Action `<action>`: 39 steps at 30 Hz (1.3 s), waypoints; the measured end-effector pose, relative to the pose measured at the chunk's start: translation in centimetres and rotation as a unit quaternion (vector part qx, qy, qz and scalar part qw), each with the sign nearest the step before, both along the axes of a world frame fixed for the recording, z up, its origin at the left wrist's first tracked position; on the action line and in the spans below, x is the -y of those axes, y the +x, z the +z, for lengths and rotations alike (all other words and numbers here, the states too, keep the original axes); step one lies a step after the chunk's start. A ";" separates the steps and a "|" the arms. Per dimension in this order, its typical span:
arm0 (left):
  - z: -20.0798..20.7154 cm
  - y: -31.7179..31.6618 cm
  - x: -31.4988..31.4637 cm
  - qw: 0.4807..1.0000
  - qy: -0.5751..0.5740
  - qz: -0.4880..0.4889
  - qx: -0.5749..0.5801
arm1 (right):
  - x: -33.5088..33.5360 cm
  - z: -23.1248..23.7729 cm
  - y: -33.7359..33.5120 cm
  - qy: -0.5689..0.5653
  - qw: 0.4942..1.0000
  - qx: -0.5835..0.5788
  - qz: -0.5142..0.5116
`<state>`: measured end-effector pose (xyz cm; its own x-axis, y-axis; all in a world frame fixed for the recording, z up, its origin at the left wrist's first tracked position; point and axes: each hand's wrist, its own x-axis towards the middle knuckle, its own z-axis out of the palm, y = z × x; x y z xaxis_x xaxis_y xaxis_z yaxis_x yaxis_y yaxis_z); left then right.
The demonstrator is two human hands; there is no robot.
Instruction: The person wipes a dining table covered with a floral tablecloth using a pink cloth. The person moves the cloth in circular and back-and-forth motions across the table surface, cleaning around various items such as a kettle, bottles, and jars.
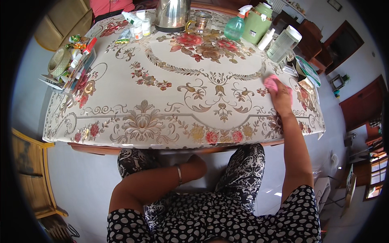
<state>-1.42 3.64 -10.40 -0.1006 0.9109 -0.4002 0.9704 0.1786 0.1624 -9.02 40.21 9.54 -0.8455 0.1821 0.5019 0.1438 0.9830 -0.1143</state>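
Note:
My right hand [282,99] reaches out over the right side of the table and presses a pink cloth [270,82] to the flowered tablecloth [182,95]. Its fingers are closed over the cloth, and a pink edge also shows at the hand's right side. My left hand [196,167] hangs below the table's front edge, above my lap, with a silver bangle at the wrist. It touches nothing that I can see, and its fingers are hidden from view.
Left stands an organizer [83,69] with a tape roll and small items. Along the back are white bottles [146,28], a metal kettle [172,14], a glass mug [201,22], a spray bottle [235,28], a green flask [258,24] and a clear jug [283,44]. A wooden chair [30,174] is lower left.

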 end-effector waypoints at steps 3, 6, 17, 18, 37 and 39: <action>-1.2 0.0 -0.3 1.000 0.012 -0.010 -0.015 | 5.2 -0.2 -3.3 0.004 0.993 -0.028 0.114; -2.6 0.0 -0.3 0.999 0.052 -0.001 -0.013 | 11.7 0.0 -6.3 0.002 0.976 -0.030 0.217; 7.6 -1.4 -1.7 0.967 0.144 0.145 0.149 | 37.1 -0.1 -12.3 0.005 0.919 0.030 0.394; 7.6 -1.5 -1.7 0.955 0.174 0.167 0.175 | 39.6 -0.1 -12.1 0.003 0.915 0.058 0.400; 6.7 -2.5 -0.8 0.995 0.018 0.074 0.062 | 15.2 1.6 -6.8 -0.009 0.953 -0.034 0.302; 6.4 -2.4 -0.6 0.997 -0.012 0.063 0.053 | 10.5 2.5 -3.2 -0.094 0.970 -0.011 0.226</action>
<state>-3.86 4.22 -3.99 -0.1695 0.8836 -0.4365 0.9176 0.3031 0.2571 -12.27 29.72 12.00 -0.8494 -0.1150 0.5150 -0.3016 0.9067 -0.2949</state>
